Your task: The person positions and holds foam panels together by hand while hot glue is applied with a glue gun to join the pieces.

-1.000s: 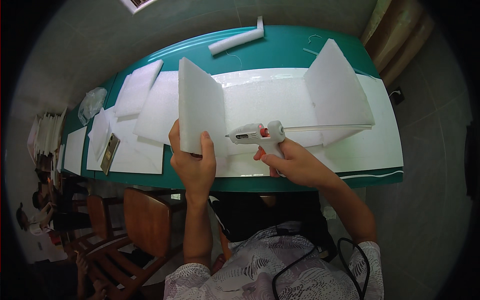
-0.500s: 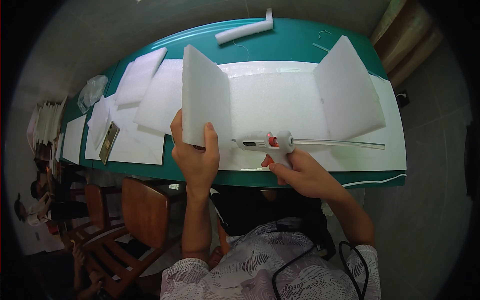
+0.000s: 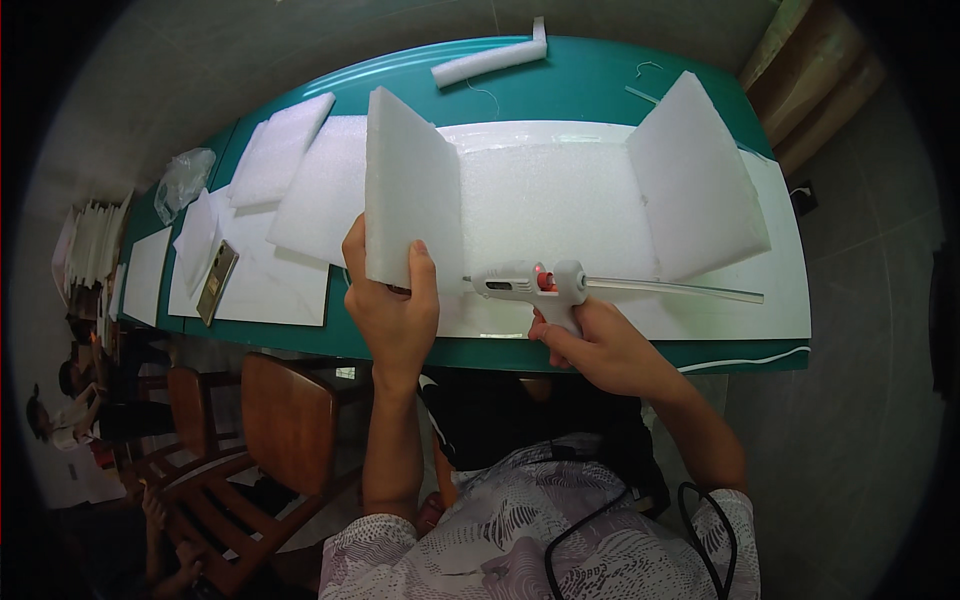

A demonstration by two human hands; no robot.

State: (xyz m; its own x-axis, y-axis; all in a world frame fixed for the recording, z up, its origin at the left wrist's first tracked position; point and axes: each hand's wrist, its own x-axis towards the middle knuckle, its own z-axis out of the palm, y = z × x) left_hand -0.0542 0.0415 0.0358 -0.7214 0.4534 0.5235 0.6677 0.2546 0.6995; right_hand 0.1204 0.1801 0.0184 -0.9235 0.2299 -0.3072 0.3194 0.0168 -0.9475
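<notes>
My left hand (image 3: 395,305) grips the near end of an upright white foam panel (image 3: 412,190), thumb on its inner face. This panel stands along the left side of a flat foam sheet (image 3: 550,205). On the sheet's right side a second foam panel (image 3: 698,185) stands leaning outward. My right hand (image 3: 600,345) is wrapped round the handle of a white hot glue gun (image 3: 525,283), its finger at the trigger. The nozzle points left, close to the foot of the left panel. A clear glue stick (image 3: 680,289) sticks out of the gun's back.
Under the foam lies a white board (image 3: 770,290) on the green table (image 3: 590,80). Loose foam sheets (image 3: 285,150), a phone (image 3: 217,283) and a plastic bag (image 3: 185,182) lie to the left. A foam strip (image 3: 488,64) lies at the back. Wooden chairs (image 3: 288,420) and other people are at lower left.
Almost nothing differs. The left panel and my left hand have shifted very slightly, and the glue gun's nozzle stays near the panel's foot.
</notes>
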